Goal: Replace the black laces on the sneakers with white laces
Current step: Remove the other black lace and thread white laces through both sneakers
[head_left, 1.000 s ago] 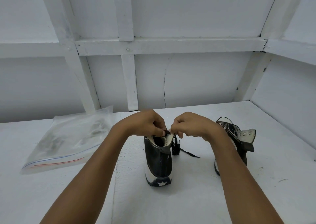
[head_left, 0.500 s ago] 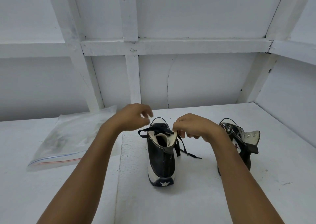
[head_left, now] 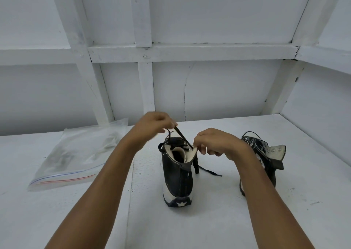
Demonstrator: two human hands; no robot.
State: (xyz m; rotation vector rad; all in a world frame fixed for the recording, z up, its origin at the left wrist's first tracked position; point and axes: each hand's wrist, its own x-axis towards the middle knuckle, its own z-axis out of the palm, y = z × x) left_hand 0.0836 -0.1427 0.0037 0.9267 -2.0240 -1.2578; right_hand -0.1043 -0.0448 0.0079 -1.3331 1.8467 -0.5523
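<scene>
A black high-top sneaker [head_left: 178, 174] stands upright about the middle of the white desk [head_left: 190, 224], its heel with a white star toward the near edge and its toe toward the far edge. The left hand [head_left: 153, 125] is raised above the sneaker's far side, and its fingers [head_left: 171, 124] are closed in a pinch on the black lace [head_left: 183, 137]. The lace runs taut and slanting from that pinch down to the right rim of the collar. There the right hand [head_left: 218, 144] pinches the sneaker's upper edge between thumb and forefinger, with its other fingers curled under. More lace loops loosely over the tongue, and one free end trails on the desk just right of the sneaker. A second sneaker [head_left: 266, 153] stands nearer the right edge, partly behind the right forearm, with its collar flap folded outward. A clear zip bag [head_left: 76, 153] lies flat toward the far left corner; what it holds is too blurred to tell.
</scene>
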